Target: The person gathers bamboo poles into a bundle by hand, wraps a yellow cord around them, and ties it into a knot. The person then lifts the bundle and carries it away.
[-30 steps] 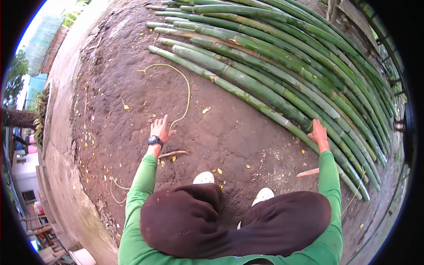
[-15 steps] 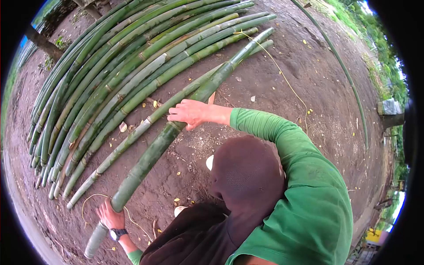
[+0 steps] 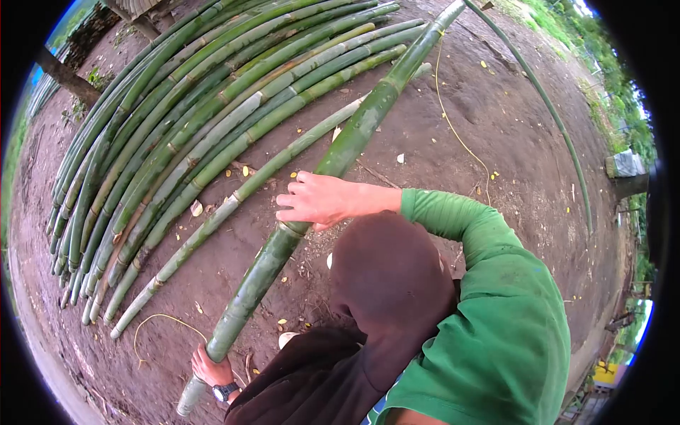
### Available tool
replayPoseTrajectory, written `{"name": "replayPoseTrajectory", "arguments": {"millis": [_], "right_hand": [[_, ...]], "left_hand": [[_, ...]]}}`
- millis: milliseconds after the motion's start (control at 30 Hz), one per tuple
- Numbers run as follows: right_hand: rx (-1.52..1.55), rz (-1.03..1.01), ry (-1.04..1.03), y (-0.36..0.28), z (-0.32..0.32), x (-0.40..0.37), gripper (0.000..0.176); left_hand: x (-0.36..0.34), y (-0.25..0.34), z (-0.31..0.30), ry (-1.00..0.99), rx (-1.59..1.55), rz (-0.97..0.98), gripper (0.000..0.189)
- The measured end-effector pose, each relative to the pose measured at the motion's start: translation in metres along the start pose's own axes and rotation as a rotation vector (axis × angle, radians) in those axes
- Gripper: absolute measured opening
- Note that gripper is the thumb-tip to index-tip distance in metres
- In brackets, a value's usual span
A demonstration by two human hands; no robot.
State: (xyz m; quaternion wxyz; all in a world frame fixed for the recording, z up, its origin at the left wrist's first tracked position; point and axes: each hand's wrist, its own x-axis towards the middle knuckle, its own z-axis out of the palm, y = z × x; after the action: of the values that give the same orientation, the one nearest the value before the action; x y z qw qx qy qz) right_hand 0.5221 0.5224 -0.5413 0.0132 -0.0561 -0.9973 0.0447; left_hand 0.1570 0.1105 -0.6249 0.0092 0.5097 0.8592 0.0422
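Green bamboo pole (image 3: 263,269) slants across the dirt ground (image 3: 517,163), its long axis passing over the nearest loose pole (image 3: 230,204) beside the bamboo pile (image 3: 212,106). The left hand (image 3: 212,367) curls round it near one end; the right hand (image 3: 312,200), farther along, lies half-closed over its upper side, fingers wrapping the pile-facing edge.

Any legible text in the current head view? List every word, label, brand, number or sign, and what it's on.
No legible text.
Black wristwatch with a round dial, left wrist: dial markings too small to read.
Blue-and-white patch on the green fabric shirt: only a sliver shows; can't tell if it's lettering.
Thick green bamboo pole in both hands: no writing seen.
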Motion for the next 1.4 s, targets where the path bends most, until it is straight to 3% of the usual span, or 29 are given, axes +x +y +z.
{"name": "replayPoseTrajectory", "arguments": {"millis": [33,267,433,500,633,733,800,833,933,967,1000,1067,1400], "right_hand": [[-0.087,-0.001,0.102,0.000,-0.007,0.000,0.076],[-0.174,0.136,0.151,0.007,-0.081,-0.014,0.071],[-0.163,0.174,0.131,-0.004,-0.109,-0.033,0.071],[-0.092,0.211,0.017,-0.010,-0.112,-0.040,0.064],[-0.058,0.228,-0.137,-0.008,-0.056,-0.065,0.046],[0.075,0.217,-0.072,-0.002,0.035,-0.103,0.044],[0.144,0.255,-0.245,-0.011,0.047,-0.114,0.043],[0.318,0.273,-0.311,-0.013,0.054,-0.117,0.047],[0.376,0.339,-0.334,-0.022,0.109,-0.125,0.069],[0.356,0.367,-0.346,-0.025,0.123,-0.124,0.072],[0.369,0.412,-0.417,-0.026,0.136,-0.127,0.066],[0.344,0.356,-0.476,-0.004,0.189,-0.147,0.074],[0.397,0.344,-0.399,-0.022,0.153,-0.084,0.077]], "left_hand": [[0.007,-0.001,-0.003,0.000,-0.006,-0.005,0.055],[0.055,0.022,-0.042,0.202,-0.008,0.052,0.048],[0.062,0.021,-0.054,0.185,-0.039,0.087,0.052],[0.063,0.025,-0.058,0.059,-0.102,0.137,0.055],[0.054,0.030,-0.026,-0.094,-0.140,0.189,0.054],[0.034,0.035,0.013,-0.176,-0.139,0.203,0.049],[0.016,0.032,0.040,-0.280,-0.083,0.188,0.045],[0.012,0.043,0.043,-0.279,-0.094,0.159,0.043],[0.003,0.048,0.041,-0.308,-0.169,0.158,0.039],[-0.003,0.042,0.055,-0.192,-0.197,0.188,0.039],[-0.005,0.038,0.063,-0.291,-0.139,0.155,0.041],[-0.009,0.034,0.076,-0.316,-0.149,0.127,0.045],[0.006,-0.001,0.090,-0.440,-0.178,0.043,0.057]]}}
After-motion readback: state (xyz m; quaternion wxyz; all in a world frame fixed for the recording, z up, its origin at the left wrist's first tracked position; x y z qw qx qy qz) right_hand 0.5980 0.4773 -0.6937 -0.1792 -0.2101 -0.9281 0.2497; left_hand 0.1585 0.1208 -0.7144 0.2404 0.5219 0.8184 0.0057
